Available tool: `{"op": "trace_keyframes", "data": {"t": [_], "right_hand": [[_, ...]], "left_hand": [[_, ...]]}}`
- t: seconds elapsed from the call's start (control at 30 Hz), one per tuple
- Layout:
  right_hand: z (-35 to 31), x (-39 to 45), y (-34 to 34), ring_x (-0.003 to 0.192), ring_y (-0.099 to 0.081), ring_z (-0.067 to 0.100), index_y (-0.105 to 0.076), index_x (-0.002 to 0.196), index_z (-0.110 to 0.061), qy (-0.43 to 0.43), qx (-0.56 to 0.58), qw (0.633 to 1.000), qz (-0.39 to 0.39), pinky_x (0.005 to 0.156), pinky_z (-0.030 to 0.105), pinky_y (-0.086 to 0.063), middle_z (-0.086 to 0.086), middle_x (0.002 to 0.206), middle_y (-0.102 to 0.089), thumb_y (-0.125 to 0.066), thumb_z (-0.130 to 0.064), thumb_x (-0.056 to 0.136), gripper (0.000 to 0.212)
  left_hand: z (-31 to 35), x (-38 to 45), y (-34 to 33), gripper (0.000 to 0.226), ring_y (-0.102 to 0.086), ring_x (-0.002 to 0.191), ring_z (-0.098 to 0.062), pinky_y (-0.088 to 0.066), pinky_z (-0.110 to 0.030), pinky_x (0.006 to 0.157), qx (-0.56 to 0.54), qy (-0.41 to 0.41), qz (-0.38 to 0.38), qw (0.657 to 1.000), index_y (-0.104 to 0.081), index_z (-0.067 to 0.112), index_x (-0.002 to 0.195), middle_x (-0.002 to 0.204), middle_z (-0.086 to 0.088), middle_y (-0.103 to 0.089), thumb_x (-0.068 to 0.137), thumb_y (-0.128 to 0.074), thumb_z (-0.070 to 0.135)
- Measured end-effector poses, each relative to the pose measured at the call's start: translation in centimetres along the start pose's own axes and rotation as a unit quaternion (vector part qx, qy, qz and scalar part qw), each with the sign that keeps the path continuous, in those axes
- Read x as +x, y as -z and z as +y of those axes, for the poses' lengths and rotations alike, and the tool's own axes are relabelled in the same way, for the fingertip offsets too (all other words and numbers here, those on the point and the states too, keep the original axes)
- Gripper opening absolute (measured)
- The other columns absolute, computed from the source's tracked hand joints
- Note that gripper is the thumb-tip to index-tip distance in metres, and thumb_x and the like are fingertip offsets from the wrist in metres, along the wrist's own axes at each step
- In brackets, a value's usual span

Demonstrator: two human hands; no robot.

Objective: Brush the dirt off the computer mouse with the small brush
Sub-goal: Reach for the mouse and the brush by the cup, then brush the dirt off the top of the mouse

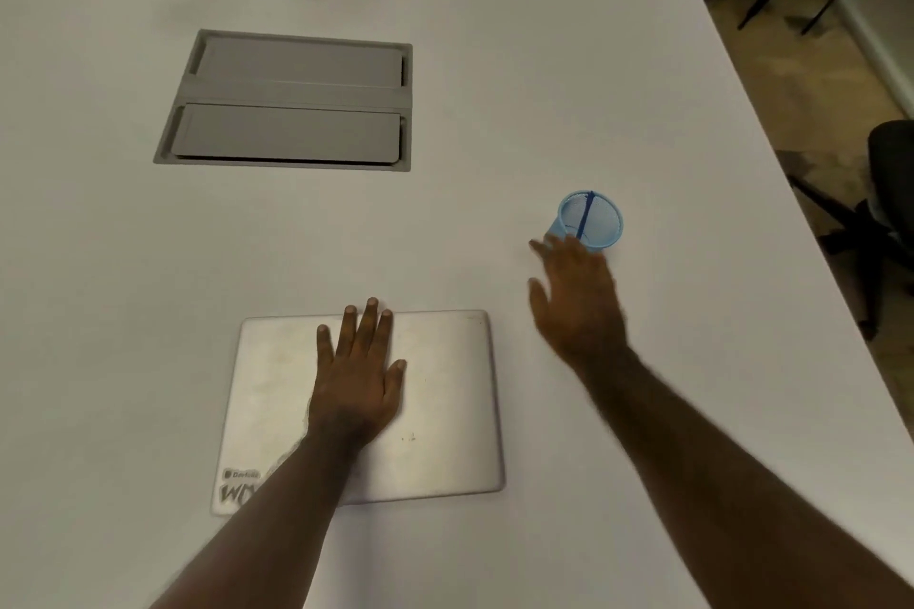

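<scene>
Two hands over white table, brush in blue cup

Left hand (357,378) lies flat, fingers straight, on a closed silver laptop (440,403) at the near centre, holding nothing. Right hand (576,299) is blurred, fingers spread and released, its fingertips just at the near side of a blue mesh cup (596,218) on the right. A dark blue small brush (585,212) stands tilted inside the cup. No computer mouse shows. Grey cable hatch (287,101) sits in the white table (519,89) at far left.
</scene>
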State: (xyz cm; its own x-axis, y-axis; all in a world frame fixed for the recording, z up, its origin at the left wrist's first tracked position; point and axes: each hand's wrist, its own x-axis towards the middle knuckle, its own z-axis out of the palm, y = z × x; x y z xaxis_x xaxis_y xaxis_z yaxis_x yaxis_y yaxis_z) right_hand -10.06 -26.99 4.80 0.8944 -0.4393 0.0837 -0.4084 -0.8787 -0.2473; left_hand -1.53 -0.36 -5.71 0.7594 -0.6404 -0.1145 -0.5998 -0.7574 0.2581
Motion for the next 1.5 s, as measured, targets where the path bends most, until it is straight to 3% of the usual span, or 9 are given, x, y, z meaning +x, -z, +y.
{"op": "trace_keyframes", "data": {"t": [0.13,0.27,0.4,0.63,0.83,1.03,1.2,1.33,1.5], "right_hand": [[4.5,5.0,2.8,0.116,-0.058,0.040,-0.060,0.130,-0.005,-0.072,-0.036,0.995,0.063,0.096,0.048,-0.045,0.019,0.124,-0.064,-0.059,-0.004,0.082,0.047],[7.8,8.5,3.0,0.131,-0.047,0.034,-0.049,0.146,-0.017,-0.134,-0.058,0.989,-0.033,0.102,0.045,-0.041,0.011,0.141,-0.056,-0.057,-0.006,0.090,0.057],[8.7,10.6,1.9,0.123,-0.052,0.033,-0.048,0.146,-0.026,-0.119,-0.128,0.982,-0.069,0.094,0.041,-0.042,0.010,0.136,-0.056,-0.060,-0.024,0.096,0.052],[9.1,12.4,0.4,0.102,-0.060,0.034,-0.064,0.121,-0.017,-0.098,-0.179,0.978,-0.032,0.083,0.039,-0.040,0.012,0.114,-0.063,-0.061,-0.027,0.094,0.029],[10.0,13.0,0.5,0.100,-0.062,0.036,-0.067,0.112,-0.010,-0.104,-0.099,0.989,-0.020,0.086,0.041,-0.042,0.015,0.110,-0.065,-0.061,-0.021,0.096,0.021],[10.0,13.3,3.1,0.108,-0.062,0.031,-0.072,0.101,-0.019,-0.162,-0.003,0.987,-0.004,0.094,0.040,-0.046,0.008,0.112,-0.068,-0.067,-0.022,0.090,0.013],[10.3,10.8,7.0,0.100,-0.066,0.026,-0.072,0.095,-0.011,-0.206,0.092,0.974,0.024,0.086,0.029,-0.046,0.008,0.101,-0.073,-0.063,-0.017,0.088,0.013],[11.5,5.3,9.5,0.078,-0.070,0.017,-0.067,0.101,-0.013,-0.276,0.314,0.908,0.038,0.074,0.027,-0.054,0.010,0.095,-0.073,-0.062,-0.014,0.092,0.011],[14.3,-4.9,8.7,0.089,-0.071,0.012,-0.069,0.110,-0.020,-0.383,0.524,0.759,0.057,0.079,0.029,-0.056,-0.001,0.097,-0.074,-0.062,-0.019,0.097,0.015]], "left_hand": [[-0.1,-0.1,-0.4,0.067,-0.004,0.151,-0.023,-0.009,-0.057,0.119,0.002,0.001,0.015,1.000,-0.014,0.017,0.155,0.164,-0.002,-0.008,0.095,-0.030,0.042],[0.0,-0.1,-0.4,0.066,-0.007,0.151,-0.024,-0.011,-0.057,0.118,0.008,0.000,0.022,1.000,-0.017,0.017,0.155,0.164,-0.002,-0.010,0.095,-0.030,0.041],[0.2,0.0,-0.2,0.066,-0.007,0.151,-0.024,-0.012,-0.057,0.119,0.007,0.004,0.024,1.000,-0.017,0.018,0.155,0.164,-0.002,-0.010,0.094,-0.031,0.041],[0.3,0.1,-0.3,0.065,-0.008,0.151,-0.023,-0.012,-0.056,0.119,-0.002,0.012,0.026,1.000,-0.020,0.019,0.154,0.164,0.000,-0.012,0.094,-0.030,0.041],[0.3,0.1,-0.2,0.065,-0.008,0.151,-0.022,-0.011,-0.055,0.119,-0.006,0.015,0.024,1.000,-0.020,0.020,0.154,0.164,0.001,-0.012,0.093,-0.030,0.041],[0.3,0.3,-0.2,0.065,-0.013,0.150,-0.024,-0.011,-0.055,0.119,-0.003,0.016,0.021,1.000,-0.022,0.019,0.154,0.163,0.000,-0.015,0.093,-0.031,0.041],[0.4,0.2,0.0,0.064,-0.014,0.150,-0.024,-0.010,-0.055,0.119,-0.002,0.018,0.017,1.000,-0.022,0.020,0.153,0.163,0.000,-0.017,0.093,-0.030,0.041],[0.1,0.2,-0.2,0.064,-0.012,0.150,-0.023,-0.009,-0.055,0.119,0.006,0.021,0.012,1.000,-0.020,0.022,0.154,0.163,0.000,-0.017,0.093,-0.029,0.042],[0.2,0.4,0.3,0.062,-0.016,0.149,-0.025,-0.011,-0.054,0.118,-0.027,0.031,0.008,0.999,-0.028,0.022,0.150,0.161,-0.001,-0.023,0.092,-0.030,0.042]]}}
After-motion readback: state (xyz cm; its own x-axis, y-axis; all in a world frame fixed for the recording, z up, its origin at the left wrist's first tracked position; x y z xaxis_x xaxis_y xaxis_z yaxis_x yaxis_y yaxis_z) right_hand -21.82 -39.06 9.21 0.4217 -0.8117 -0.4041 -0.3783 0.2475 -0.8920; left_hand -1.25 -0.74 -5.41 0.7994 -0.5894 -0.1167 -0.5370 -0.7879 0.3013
